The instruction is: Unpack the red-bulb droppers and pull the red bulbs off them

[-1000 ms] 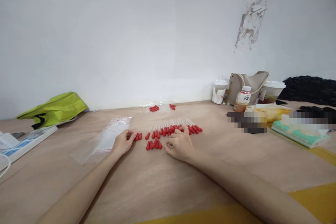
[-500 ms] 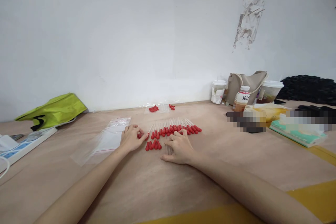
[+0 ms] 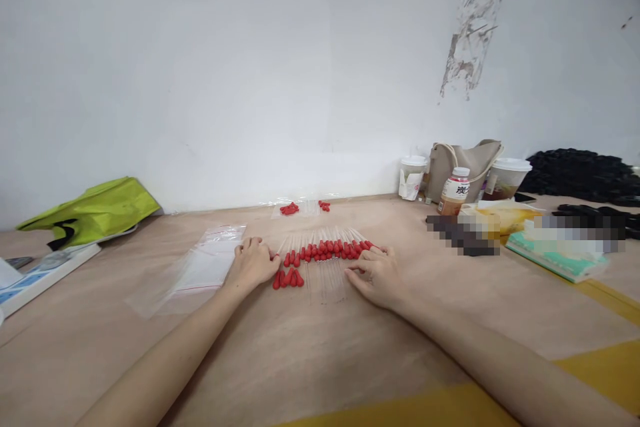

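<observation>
Droppers with red rubber bulbs [image 3: 330, 249] and thin clear stems lie side by side in a fanned row, bulbs towards me. My left hand [image 3: 253, 261] rests at the left end, its fingers curled round the leftmost dropper's bulb, which they mostly cover. At the right end my right hand [image 3: 376, 275] is bent over the last bulbs, thumb apart from the fingers. Just in front of the row lie several loose red bulbs [image 3: 289, 278]. Beside them, thin clear tubes [image 3: 327, 283] point towards me, near my right thumb.
A clear zip bag [image 3: 203, 267] lies left of my left hand. By the wall are more red bulbs [image 3: 289, 209] on clear plastic. A power strip [image 3: 55, 273] and yellow-green bag [image 3: 95, 210] are left; a bottle [image 3: 455, 193], cups, handbag [image 3: 467, 167] and tissue pack [image 3: 555, 257] stand right.
My right hand has moved right, from above the clear tubes to the row's right end, uncovering the tubes. My left hand stays at the left end. The view has shifted slightly.
</observation>
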`<action>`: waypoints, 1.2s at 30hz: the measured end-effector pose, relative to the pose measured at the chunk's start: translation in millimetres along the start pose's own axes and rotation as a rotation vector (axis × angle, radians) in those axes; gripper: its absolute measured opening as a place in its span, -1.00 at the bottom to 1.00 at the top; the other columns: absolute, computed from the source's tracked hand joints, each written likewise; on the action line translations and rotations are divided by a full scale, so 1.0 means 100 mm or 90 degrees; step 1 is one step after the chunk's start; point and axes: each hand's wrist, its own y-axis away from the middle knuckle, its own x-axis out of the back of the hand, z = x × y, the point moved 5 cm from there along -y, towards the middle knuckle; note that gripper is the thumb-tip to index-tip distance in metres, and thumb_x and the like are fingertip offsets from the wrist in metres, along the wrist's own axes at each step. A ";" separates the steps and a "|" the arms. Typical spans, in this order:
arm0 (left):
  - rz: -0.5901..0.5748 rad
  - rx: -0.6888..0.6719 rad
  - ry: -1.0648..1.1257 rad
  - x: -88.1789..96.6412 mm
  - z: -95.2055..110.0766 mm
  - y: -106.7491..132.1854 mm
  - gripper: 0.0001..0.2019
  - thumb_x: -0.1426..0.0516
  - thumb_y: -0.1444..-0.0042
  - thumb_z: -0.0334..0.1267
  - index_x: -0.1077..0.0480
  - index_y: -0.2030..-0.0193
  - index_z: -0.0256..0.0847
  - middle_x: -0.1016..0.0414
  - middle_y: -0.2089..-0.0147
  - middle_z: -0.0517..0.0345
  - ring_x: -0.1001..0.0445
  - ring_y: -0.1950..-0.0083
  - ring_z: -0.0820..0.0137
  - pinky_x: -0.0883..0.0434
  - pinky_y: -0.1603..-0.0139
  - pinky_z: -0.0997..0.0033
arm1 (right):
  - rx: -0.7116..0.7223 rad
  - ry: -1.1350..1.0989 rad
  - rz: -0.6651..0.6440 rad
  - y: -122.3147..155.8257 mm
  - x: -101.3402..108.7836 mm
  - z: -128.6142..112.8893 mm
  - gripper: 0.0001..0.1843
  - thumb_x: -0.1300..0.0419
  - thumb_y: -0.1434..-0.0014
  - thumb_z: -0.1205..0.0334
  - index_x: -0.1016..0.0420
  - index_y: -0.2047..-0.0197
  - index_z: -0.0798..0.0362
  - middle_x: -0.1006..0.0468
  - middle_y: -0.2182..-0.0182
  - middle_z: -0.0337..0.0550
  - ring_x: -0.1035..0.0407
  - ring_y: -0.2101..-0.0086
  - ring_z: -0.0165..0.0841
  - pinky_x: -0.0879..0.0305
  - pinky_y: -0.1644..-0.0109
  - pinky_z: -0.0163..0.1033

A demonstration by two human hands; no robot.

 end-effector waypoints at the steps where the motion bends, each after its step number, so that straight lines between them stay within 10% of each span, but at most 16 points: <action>1: 0.015 0.007 -0.004 0.04 0.00 0.01 -0.72 0.00 0.03 -0.13 -0.46 0.47 -0.24 -0.35 0.06 -0.19 -0.19 -0.07 0.04 -0.13 0.05 0.06 | -0.008 0.000 0.011 0.02 0.01 0.02 -0.81 -0.09 -0.07 0.18 -0.50 0.46 -0.01 -0.41 0.55 -0.25 -0.24 0.44 -0.43 0.07 0.17 -0.19; 7: 0.175 -0.145 0.042 0.38 0.18 0.35 -0.80 0.01 -0.08 -0.19 -0.37 0.38 -0.22 -0.42 0.20 -0.01 -0.30 0.09 0.20 -0.15 0.11 0.20 | 0.010 0.007 0.060 0.04 0.06 0.00 -0.71 -0.09 -0.07 0.14 -0.43 0.14 -0.01 -0.42 0.27 -0.12 -0.28 0.22 -0.31 -0.03 0.11 -0.17; 12: 0.137 -0.312 0.160 0.40 0.40 0.69 -0.84 -0.01 -0.12 -0.20 -0.34 0.37 -0.20 -0.43 0.38 0.12 -0.33 0.28 0.33 -0.17 0.19 0.29 | 0.100 0.000 0.012 0.05 0.06 -0.17 -0.43 -0.14 0.00 -0.04 -0.27 -0.07 -0.01 -0.36 0.07 -0.05 -0.20 0.06 -0.21 0.02 -0.05 -0.06; 36: 0.100 -0.440 0.297 0.29 0.70 0.83 -0.83 -0.02 -0.14 -0.22 -0.40 0.26 -0.16 -0.36 0.07 0.04 -0.27 0.03 0.29 -0.25 0.04 0.23 | 0.224 -0.036 -0.036 0.10 -0.13 -0.44 -0.75 0.02 -0.20 0.18 -0.48 0.28 -0.03 -0.38 0.58 -0.24 -0.16 0.41 -0.42 0.07 0.09 -0.16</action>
